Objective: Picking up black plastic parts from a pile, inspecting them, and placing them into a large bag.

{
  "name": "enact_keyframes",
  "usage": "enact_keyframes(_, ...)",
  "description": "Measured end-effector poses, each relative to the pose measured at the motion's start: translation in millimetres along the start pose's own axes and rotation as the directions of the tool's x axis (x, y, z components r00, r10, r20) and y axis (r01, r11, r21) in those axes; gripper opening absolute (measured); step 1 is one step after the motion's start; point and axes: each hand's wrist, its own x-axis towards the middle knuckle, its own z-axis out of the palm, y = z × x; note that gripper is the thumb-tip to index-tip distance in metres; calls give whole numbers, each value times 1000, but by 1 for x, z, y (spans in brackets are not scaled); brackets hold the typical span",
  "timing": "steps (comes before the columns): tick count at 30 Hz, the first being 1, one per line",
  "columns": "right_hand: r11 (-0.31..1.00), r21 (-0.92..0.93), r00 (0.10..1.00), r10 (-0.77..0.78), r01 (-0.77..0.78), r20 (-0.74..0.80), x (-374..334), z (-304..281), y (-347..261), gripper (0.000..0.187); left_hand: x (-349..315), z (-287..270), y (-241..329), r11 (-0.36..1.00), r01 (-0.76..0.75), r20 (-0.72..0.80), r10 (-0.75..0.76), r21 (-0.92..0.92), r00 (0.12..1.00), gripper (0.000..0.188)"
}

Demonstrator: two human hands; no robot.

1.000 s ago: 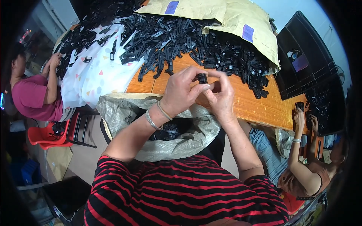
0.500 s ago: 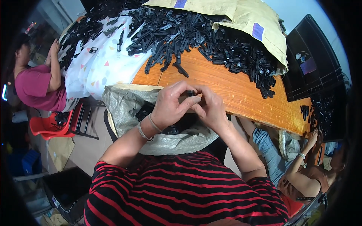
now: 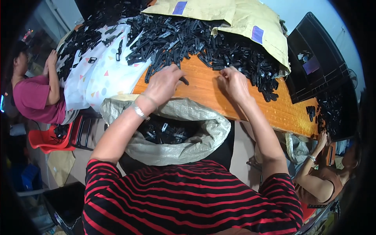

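At the table's near side, my left hand [image 3: 166,83] has its fingers curled over a narrow black plastic part [image 3: 184,81], whose end sticks out by the fingertips. My right hand [image 3: 235,84] is at the near edge of the heap of black plastic parts [image 3: 172,39]. Its fingers and thumb are pressed together; whatever they hold, if anything, is too small to make out. Below my hands, an open woven sack [image 3: 164,152] rests at my lap, its rim folded out. More black parts [image 3: 168,131] lie inside it.
Large paper sacks [image 3: 250,19] lie over the heap at the back of the wooden table [image 3: 199,86]. White patterned sheeting [image 3: 105,78] covers its left side. A black bin [image 3: 319,58] stands right. One person [image 3: 35,94] sits left, another [image 3: 321,180] right.
My hands were together above the sack, pinching something small. They have parted and reached forward to the table, the left to a loose part, the right to the heap, uncovering the sack's mouth.
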Motion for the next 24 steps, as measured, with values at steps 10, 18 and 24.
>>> enact_keyframes(10,973,-192,984,-104,131,141,31,27,32,23,15,28,-27,981,-80,151,53,176,987,16)
enact_keyframes(18,980,-134,987,-135,147,90,19,18,19,17,8,34,-14,948,230,132,-205,-220,970,26)
enact_keyframes(24,995,-32,995,-97,98,21,5,13,9,17,9,43,-9,501,482,348,-341,-719,873,26)
